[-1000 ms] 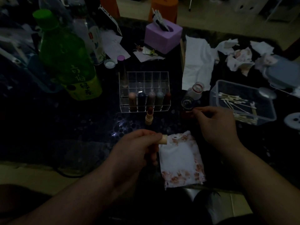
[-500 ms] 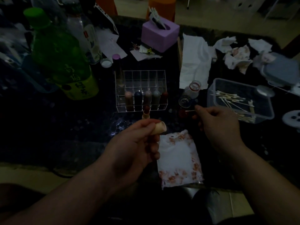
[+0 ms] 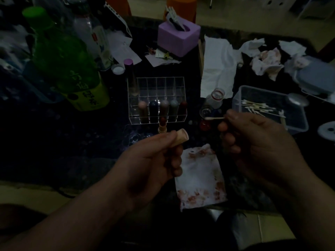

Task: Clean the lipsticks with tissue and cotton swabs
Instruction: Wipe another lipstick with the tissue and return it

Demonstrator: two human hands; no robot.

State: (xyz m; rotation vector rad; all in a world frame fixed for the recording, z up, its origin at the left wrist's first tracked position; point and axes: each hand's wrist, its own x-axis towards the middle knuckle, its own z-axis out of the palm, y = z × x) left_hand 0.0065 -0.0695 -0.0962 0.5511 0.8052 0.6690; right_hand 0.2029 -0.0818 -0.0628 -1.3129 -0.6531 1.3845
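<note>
- Gripping a beige lipstick cap [image 3: 181,137] in the curled left hand [image 3: 150,163], hollow end up and to the right.
- Pinching one cotton swab [image 3: 214,118] in the right hand [image 3: 253,142], tip pointing left.
- Five lipsticks [image 3: 164,110] in the front row of the clear organiser [image 3: 156,84]; one uncapped lipstick [image 3: 162,124] upright just in front.
- One stained tissue [image 3: 201,178] flat on the dark table [image 3: 72,145], below and between the hands.
- Around: swab tub [image 3: 297,124] right, green bottle [image 3: 67,64] left, purple tissue box [image 3: 178,38] behind.
</note>
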